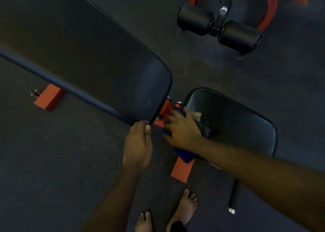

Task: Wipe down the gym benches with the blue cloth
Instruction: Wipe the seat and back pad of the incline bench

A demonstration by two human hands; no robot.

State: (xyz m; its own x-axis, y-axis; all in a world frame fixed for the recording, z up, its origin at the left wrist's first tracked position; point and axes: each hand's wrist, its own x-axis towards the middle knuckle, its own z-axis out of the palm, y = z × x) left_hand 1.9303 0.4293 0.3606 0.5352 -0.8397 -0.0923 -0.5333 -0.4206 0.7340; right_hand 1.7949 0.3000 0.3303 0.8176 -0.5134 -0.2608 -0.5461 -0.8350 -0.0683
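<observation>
Right hand (182, 129) lies palm-down with its fingers spread, pressing the blue cloth (184, 156) against the near left edge of the seat pad (237, 119). The cloth is bunched under the palm. One fold hangs off the pad's edge below the wrist and another shows past the fingertips, by the gap between the two pads. A pale patch (196, 115) sits just beyond the knuckles; motion blur hides what it is.

Left hand (138, 144) has its fingers curled together on the near corner of the backrest pad (88, 59), with the thumb laid alongside them and its nail facing up. The two hands are close together but apart.

The backrest pad is long and black, and it runs from that corner toward the upper left. A red hinge bracket (166, 107) lies between it and the seat pad, just beside the right hand's fingertips. A red frame bar (182, 172) juts from under the seat pad below the cloth, and a red foot (49, 98) rests on the floor (52, 161) under the backrest pad's long edge. A black handle bar (234, 195) with a bright tip extends from under the seat pad toward the viewer.

Two black foam rollers (196, 20) on another red-framed machine stand well apart at the upper right. Bare feet (188, 205) stand on the dark floor at the bottom edge.
</observation>
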